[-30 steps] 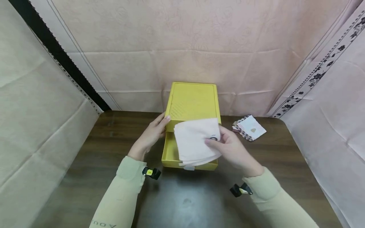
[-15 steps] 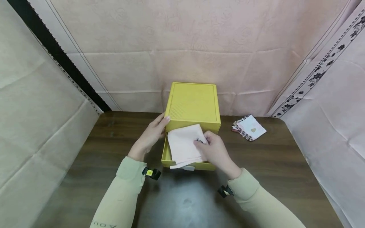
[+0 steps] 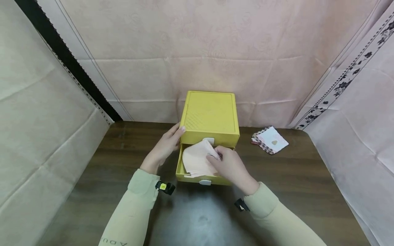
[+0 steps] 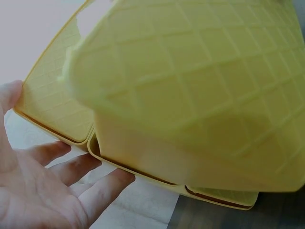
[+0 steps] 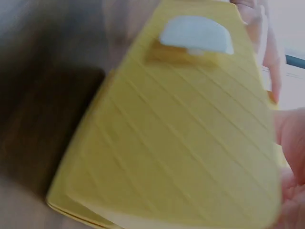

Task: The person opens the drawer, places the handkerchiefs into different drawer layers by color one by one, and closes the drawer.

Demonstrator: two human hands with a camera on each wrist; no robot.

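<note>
Pinching folded white cloth (image 3: 197, 160) between its fingers is the right hand (image 3: 231, 169); the left hand's (image 3: 163, 149) spread fingers touch the criss-crossed box (image 3: 212, 112).

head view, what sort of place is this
Probably a makeshift recording booth: a dark wood-grain table, pale patterned cloths hung along its back and both sides, and a small black device, likely a camera, at each wrist.

Pale green sleeves (image 3: 130, 205); left with dark lettering (image 3: 114, 242), hard to read; black wrist cameras (image 3: 167, 188).
</note>
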